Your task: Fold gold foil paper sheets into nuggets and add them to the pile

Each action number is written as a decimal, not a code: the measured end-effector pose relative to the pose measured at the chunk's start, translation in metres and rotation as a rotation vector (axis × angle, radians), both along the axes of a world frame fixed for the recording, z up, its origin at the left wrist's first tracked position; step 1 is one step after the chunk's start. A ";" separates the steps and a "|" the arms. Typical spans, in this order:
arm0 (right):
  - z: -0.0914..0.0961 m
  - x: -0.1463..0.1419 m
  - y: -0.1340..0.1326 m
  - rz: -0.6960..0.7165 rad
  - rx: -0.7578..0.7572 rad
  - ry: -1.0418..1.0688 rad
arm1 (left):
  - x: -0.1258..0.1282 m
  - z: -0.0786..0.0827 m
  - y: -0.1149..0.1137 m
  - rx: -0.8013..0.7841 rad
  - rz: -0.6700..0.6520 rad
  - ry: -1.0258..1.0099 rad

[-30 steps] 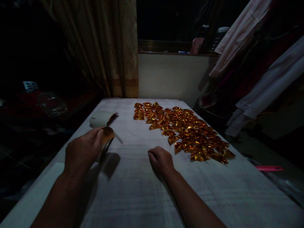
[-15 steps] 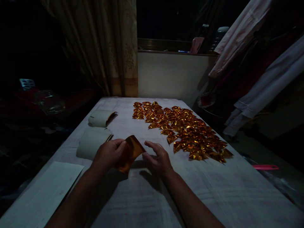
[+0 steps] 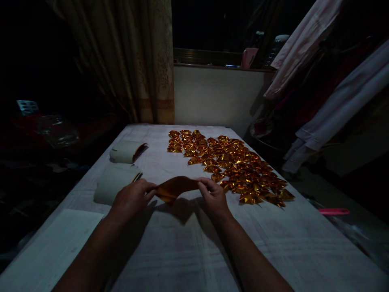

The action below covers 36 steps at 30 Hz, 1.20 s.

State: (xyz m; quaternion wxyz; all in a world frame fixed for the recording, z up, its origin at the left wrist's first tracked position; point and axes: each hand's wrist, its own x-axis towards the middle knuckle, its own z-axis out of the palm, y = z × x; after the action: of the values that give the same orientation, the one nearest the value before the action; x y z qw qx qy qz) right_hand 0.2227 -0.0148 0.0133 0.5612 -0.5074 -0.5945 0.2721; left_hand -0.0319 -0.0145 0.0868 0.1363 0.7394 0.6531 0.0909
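Sheet (image 3: 176,187) above table (image 3: 170,255), curled papers (image 3: 112,180) left, folded pieces (image 3: 224,158) behind right

text: none legible | labels: none legible | brands: none legible | numbers: none legible | signs: none legible

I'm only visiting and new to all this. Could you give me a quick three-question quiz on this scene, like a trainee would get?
1. Pick one: what holds the gold foil sheet? A) one hand; B) both hands; C) neither hand.
2. True or false: the folded gold foil pieces lie to the right of the curled grey-backed sheets.
3. Fill in: seen from here, the curtain hangs to the ____ of the pale wall.

Key: 1. B, left hand and right hand. 2. True. 3. Left.
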 end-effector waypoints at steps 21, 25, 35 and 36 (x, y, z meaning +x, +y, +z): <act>0.045 0.008 -0.028 0.640 -0.042 -0.560 | 0.008 -0.057 0.023 -0.233 0.250 -0.901; 0.048 -0.009 -0.034 0.705 0.035 -0.879 | 0.004 -0.061 0.024 -0.193 0.205 -0.786; 0.039 -0.032 -0.044 0.715 0.048 -0.982 | -0.003 -0.052 0.020 -0.191 0.069 -0.568; 0.040 -0.032 -0.044 0.727 0.027 -0.981 | -0.003 -0.052 0.019 -0.197 0.056 -0.567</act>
State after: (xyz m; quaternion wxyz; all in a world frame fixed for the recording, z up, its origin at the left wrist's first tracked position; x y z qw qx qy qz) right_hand 0.1905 -0.0589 0.0530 0.0995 -0.3310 -0.9223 0.1730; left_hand -0.0351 0.0046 0.0343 0.3818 0.6493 0.6149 0.2335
